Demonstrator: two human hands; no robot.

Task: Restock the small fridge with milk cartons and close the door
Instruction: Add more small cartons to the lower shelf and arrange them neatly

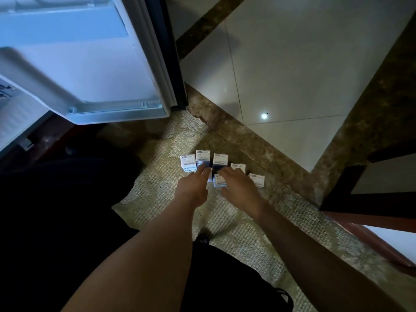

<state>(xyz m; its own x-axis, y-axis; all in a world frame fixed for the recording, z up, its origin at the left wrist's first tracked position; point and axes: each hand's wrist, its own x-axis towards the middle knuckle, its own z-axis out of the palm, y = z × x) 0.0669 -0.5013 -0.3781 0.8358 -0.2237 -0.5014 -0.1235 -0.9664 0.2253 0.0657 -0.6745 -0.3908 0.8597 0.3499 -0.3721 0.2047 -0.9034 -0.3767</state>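
Note:
Several small white milk cartons [188, 162] stand in a loose cluster on a woven mat [247, 233] on the floor. My left hand [194, 184] reaches over the left part of the cluster, fingers spread and touching a carton [202, 156]. Beside it, my right hand [239, 186] hovers over the middle cartons with fingers apart, covering one carton [219, 181] partly. Neither hand grips anything. The small fridge's door [90, 70] hangs open at the upper left, its inner shelf facing me. The fridge interior is mostly out of view.
Glossy white tiles [281, 70] with dark marble borders lie beyond the mat. A dark wooden furniture frame [351, 199] stands at the right. My dark-clothed legs fill the lower left and bottom centre.

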